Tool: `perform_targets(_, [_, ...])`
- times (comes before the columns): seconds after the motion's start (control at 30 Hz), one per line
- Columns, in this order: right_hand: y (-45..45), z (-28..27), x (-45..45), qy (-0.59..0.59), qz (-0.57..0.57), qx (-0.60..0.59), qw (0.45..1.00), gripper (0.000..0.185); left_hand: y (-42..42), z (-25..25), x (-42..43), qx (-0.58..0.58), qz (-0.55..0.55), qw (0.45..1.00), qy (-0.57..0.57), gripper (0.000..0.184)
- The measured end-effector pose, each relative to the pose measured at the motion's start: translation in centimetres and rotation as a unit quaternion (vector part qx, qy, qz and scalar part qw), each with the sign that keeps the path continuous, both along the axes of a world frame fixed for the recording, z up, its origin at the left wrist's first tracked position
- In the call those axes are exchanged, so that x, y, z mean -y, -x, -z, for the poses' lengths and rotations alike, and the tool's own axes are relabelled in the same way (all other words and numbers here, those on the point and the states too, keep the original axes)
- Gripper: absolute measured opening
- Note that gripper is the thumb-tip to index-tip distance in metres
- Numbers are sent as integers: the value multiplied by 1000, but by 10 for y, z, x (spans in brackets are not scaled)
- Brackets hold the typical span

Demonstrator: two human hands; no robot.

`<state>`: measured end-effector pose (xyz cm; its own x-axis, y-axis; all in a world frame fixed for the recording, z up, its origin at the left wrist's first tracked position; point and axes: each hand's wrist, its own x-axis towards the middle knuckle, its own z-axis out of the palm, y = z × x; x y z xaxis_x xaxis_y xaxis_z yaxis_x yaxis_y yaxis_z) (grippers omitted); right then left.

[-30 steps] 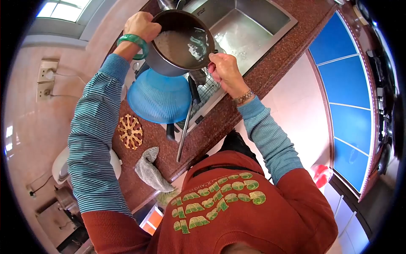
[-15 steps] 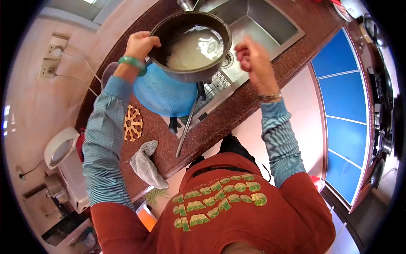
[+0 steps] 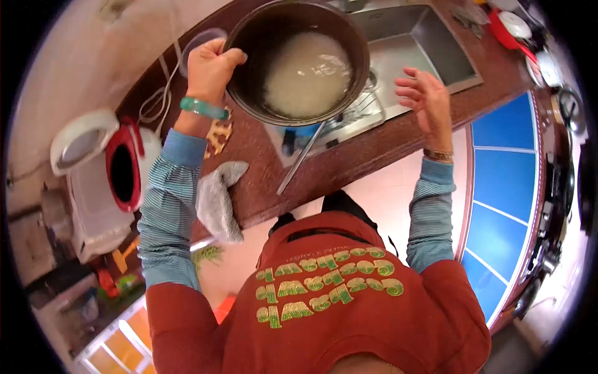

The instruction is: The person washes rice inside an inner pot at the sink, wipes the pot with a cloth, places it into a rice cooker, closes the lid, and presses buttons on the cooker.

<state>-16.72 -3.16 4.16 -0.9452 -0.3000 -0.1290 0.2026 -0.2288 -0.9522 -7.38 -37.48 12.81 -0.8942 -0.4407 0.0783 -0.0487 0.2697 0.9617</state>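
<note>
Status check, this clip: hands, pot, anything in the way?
Left hand gripping pot at one side. Right hand free, open. Cloudy, whitish contents inside. Nothing seen between right hand and pot.

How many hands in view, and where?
2: left hand, closed on the dark pot at its side; right hand, open, apart from the pot, by the sink. No others show.

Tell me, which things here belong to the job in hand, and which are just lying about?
Part of the job:
pot with pale contents
left hand, gripping its rim
right hand, open beside it

Just lying about, it seems:
grey cloth
yellowish trivet
metal rod
</note>
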Motion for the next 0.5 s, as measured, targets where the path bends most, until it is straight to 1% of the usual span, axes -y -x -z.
perform_targets(0.03, [-18, -23, 18, -8, 26, -3, 1000, 30, -16, -4, 6, -7, -9, 1000, 0, 12])
perform_targets(0.07, [-32, -33, 27, -20, -36, -26, 999, 28, -34, -5, 15, -14, -18, 1000, 1, 14])
perform_targets(0.1, [-48, -37, 34, -39, -109, -22, 993, 26, -54, -6, 28, 0, -12, 1000, -11, 12])
perform_targets(0.13, [-63, -43, 43, -56, -180, -21, 982, 25, -74, -9, 33, 5, -28, 1000, -10, 12])
perform_targets(0.2, [-104, -59, 72, -119, -337, 5, 934, 24, -112, -17, 36, 34, -102, 994, -33, 9])
perform_targets(0.23, [-124, -59, 89, -137, -408, 15, 902, 24, -135, -12, 51, 62, -106, 992, 18, 6])
perform_targets(0.27, [-144, -54, 107, -154, -476, 24, 866, 25, -157, -7, 65, 77, -117, 990, 26, 5])
perform_targets(0.33, [-188, -18, 142, -122, -553, -50, 823, 24, -204, -1, 83, 104, -147, 983, 29, 5])
perform_targets(0.37, [-210, 12, 161, -135, -528, -192, 816, 22, -226, -2, 85, 101, -174, 979, -18, 4])
perform_targets(0.4, [-231, 35, 181, -144, -493, -332, 791, 21, -247, -4, 87, 102, -184, 977, -18, 4])
perform_targets(0.43, [-254, 40, 201, -141, -447, -297, 832, 23, -268, -6, 88, 95, -215, 970, -55, 2])
perform_targets(0.47, [-272, 47, 217, -136, -455, -295, 829, 23, -287, -8, 88, 89, -244, 961, -91, 1])
perform_targets(0.5, [-285, 50, 234, -154, -409, -394, 809, 25, -305, -13, 88, 88, -256, 953, -134, 5])
